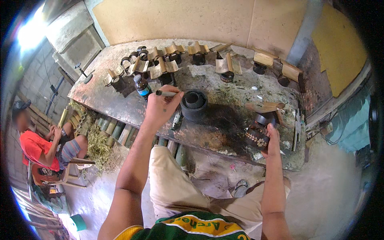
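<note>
My left hand (162,107) is closed around a short, thick, pen-like stick (165,93), possibly a brush. Its end comes close to a round black pot (195,115) with a smaller dark opening inside; whether they touch I cannot tell. To the right, my right hand (273,142) grips a dark cylindrical cup (256,138) with pale carved flowers, tilted over the table's front edge. A dark bottle with a blue label (143,87) stands left of the pot. Beside the pot lies a dark, white-smeared narrow piece (176,120).
Several dark cups topped with curved bamboo pieces (163,69) stand along the back of the stained table (224,138). Bamboo pieces (265,107) and thin rods (297,127) lie at right. At left, a seated person in a red shirt (40,148) holds bamboo.
</note>
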Tool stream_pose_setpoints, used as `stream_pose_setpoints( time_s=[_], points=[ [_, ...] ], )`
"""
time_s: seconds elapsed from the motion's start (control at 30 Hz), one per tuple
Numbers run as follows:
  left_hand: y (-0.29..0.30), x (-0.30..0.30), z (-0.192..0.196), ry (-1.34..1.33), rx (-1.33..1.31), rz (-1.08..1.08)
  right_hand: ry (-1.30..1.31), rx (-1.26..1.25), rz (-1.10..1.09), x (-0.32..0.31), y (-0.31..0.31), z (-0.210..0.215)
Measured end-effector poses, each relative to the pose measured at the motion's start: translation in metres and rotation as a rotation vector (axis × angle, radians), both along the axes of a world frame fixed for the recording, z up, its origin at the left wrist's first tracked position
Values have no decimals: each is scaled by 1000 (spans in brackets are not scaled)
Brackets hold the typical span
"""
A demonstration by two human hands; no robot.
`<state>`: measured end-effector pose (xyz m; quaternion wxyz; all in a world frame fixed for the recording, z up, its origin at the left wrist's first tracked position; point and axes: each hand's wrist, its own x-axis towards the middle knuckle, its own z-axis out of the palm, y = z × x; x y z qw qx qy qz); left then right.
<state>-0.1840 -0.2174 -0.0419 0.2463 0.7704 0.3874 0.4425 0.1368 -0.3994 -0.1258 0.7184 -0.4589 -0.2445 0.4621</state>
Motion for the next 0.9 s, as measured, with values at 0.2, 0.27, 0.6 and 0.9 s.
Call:
stream_pose_setpoints(
  time_s=[0.2, 0.27, 0.6, 0.9],
  points=[
    [22, 10, -15, 190, 50, -71, 89, -41, -20, -2, 1, -3],
    [26, 13, -17, 268, 86, -101, 132, -14, 11, -2, 2, -2],
    [-14, 8, -26, 35, 66, -47, 134, 0, 30, -5, 8, 0],
    [-23, 15, -69, 95, 452, -17, 177, 3, 96, -8, 12, -6]
  ],
)
